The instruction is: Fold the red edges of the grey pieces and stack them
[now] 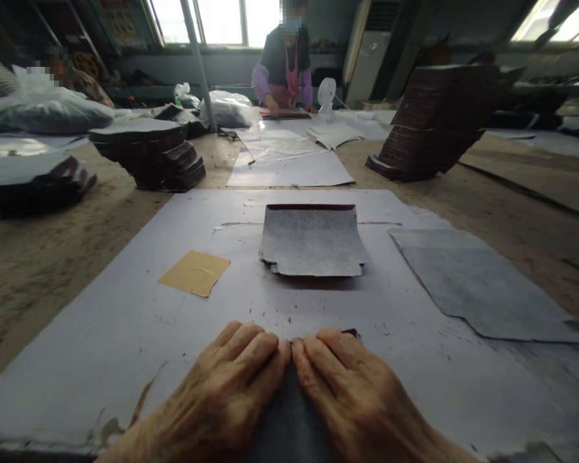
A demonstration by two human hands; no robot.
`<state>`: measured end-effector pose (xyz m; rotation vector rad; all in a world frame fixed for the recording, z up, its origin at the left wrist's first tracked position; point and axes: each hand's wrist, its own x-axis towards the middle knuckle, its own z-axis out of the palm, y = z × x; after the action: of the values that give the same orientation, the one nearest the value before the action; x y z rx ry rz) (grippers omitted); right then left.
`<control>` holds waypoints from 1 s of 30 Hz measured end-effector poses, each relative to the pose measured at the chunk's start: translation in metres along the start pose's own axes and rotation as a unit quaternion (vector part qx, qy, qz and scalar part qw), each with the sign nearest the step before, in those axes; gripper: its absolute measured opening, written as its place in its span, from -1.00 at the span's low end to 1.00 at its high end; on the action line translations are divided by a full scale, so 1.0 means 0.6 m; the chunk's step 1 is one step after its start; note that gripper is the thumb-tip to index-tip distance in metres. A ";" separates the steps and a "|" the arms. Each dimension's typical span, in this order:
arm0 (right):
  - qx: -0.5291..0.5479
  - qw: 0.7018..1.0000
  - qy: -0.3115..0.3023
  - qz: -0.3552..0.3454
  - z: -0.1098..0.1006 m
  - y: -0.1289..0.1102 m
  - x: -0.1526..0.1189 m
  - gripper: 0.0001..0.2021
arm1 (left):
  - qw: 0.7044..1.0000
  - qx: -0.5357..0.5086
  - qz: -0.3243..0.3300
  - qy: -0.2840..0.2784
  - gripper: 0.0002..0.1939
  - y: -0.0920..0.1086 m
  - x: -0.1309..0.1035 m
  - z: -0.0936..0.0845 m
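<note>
My left hand and my right hand lie side by side at the near middle of the white board, their index fingers almost touching. The fingers of both are bent and closed, pressed along the far edge of a grey-backed sheet. A dark corner of that sheet pokes out past my right fingers; much of the rest is covered by my hands. Just beyond sits a small stack of grey-backed pieces with a dark folded far edge. To the right lies a flat grey sheet with notched corners.
A tan square lies left on the white board, among dark crumbs. Tall dark stacks stand at the back right and back left. Across the table a person in purple sleeves handles sheets. Filled plastic bags lie far left.
</note>
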<state>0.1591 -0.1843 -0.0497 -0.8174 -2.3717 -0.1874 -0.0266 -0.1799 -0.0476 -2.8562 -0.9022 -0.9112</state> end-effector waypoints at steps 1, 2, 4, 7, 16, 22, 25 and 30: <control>0.004 1.000 -0.007 -0.002 0.000 0.001 -0.003 -0.69 | 1.000 0.005 0.003 0.007 -0.74 -0.003 -0.006 -0.003; 0.008 1.000 -0.016 -0.003 -0.001 0.002 -0.005 -0.69 | 1.000 0.009 0.001 0.013 -0.72 -0.007 -0.014 -0.007; 0.013 1.000 -0.024 -0.002 -0.003 0.005 -0.007 -0.70 | 1.000 0.008 -0.009 0.016 -0.68 -0.012 -0.027 -0.014; 0.017 1.000 -0.025 -0.004 -0.005 0.007 -0.008 -0.70 | 1.000 0.011 -0.010 0.025 -0.70 -0.014 -0.038 -0.021; -0.046 0.996 -0.065 -0.024 -0.012 -0.001 0.007 -0.63 | 0.999 0.046 0.010 0.020 -0.74 -0.011 -0.029 -0.017; -0.039 0.999 -0.004 -0.029 0.010 -0.015 0.030 -0.65 | 1.000 0.008 0.002 0.014 -0.75 -0.014 -0.025 -0.019; 0.017 0.999 -0.022 -0.041 0.021 -0.014 0.029 -0.68 | 0.999 -0.029 -0.021 0.007 -0.71 -0.020 -0.036 -0.027; 0.016 0.999 -0.025 -0.043 0.020 -0.007 0.024 -0.68 | 0.998 -0.021 -0.056 0.033 -0.65 -0.022 -0.056 -0.040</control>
<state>0.1416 -0.1764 -0.0505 -0.7148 -2.4529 -0.1649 -0.0688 -0.1909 -0.0475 -2.8156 -1.0575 -1.0388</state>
